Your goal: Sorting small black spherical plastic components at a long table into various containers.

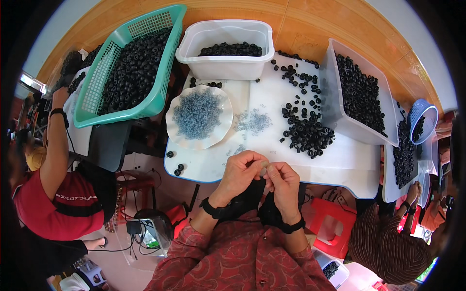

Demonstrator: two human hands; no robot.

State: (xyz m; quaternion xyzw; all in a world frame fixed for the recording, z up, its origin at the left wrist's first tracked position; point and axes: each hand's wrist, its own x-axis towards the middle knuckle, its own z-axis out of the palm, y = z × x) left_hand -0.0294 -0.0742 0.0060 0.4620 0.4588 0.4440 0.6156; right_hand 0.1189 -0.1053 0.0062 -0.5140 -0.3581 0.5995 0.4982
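Note:
My left hand (241,173) and my right hand (283,183) meet just off the table's front edge, fingertips pinched together. Between them is a small thing, too covered by the fingers to name. Beyond my left hand, a white scalloped plate (171,116) carries a heap of small clear bluish pieces (198,112). More of these clear pieces (256,122) lie scattered on the white table (272,145). Past my right hand sits a loose pile of small black round parts with holes (308,136), with others strewn behind it.
A white tub (228,63) at the back, a green basket (90,97) on the left and a translucent bin (335,104) on the right hold black parts. Co-workers sit on both sides: a red sleeve (36,199) left, a striped shirt (383,242) right. A red stool (332,228) stands below.

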